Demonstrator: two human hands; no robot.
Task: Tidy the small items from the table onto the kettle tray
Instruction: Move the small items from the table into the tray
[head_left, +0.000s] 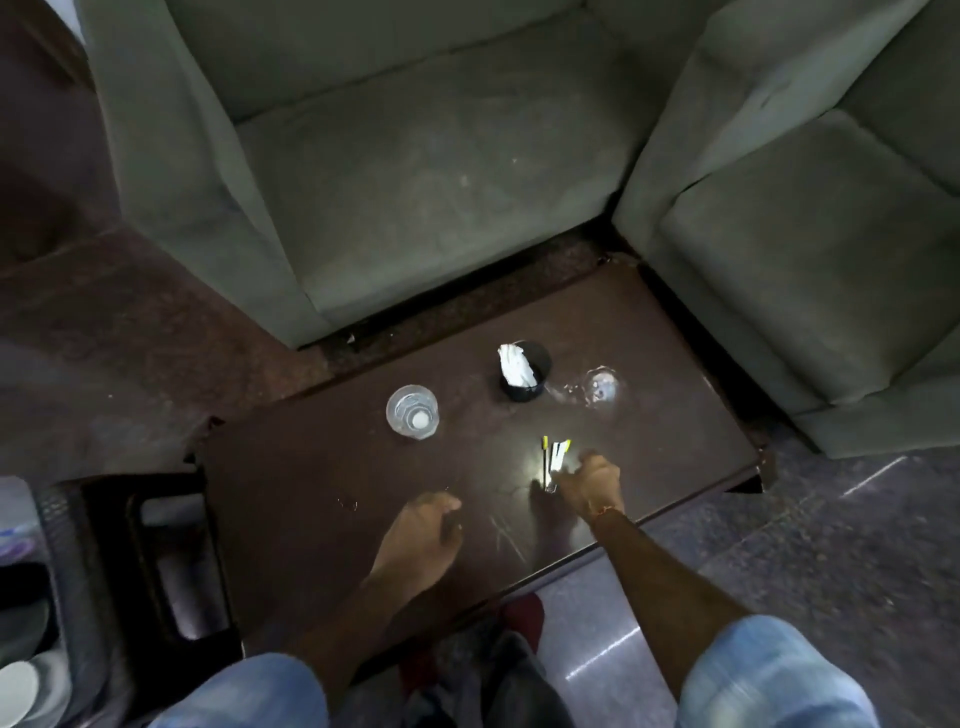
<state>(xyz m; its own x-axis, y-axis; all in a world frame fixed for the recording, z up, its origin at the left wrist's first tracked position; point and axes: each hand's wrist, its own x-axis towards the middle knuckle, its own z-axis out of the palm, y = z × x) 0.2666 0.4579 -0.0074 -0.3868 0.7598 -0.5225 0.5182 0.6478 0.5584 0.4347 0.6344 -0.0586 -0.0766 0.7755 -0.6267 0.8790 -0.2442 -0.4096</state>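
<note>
On the dark brown table (311, 483) lie a few thin white sachets with yellow tips (555, 457), in a bright glare spot. My right hand (589, 483) rests over their near ends, fingers spread and touching them; a firm grip is not visible. My left hand (421, 530) hovers above the table's near middle, fingers loosely curled, holding nothing. A black cup with white paper inside (524, 370) stands at the back. An upright clear glass (412, 412) is at the left, another clear glass (602, 387) at the right. The kettle tray is not clearly visible.
A grey-green sofa (426, 171) stands behind the table and a second one (810, 234) at the right. A dark shelf or stand with white dishes (31, 649) is at the lower left. Polished stone floor (831, 545) lies to the right.
</note>
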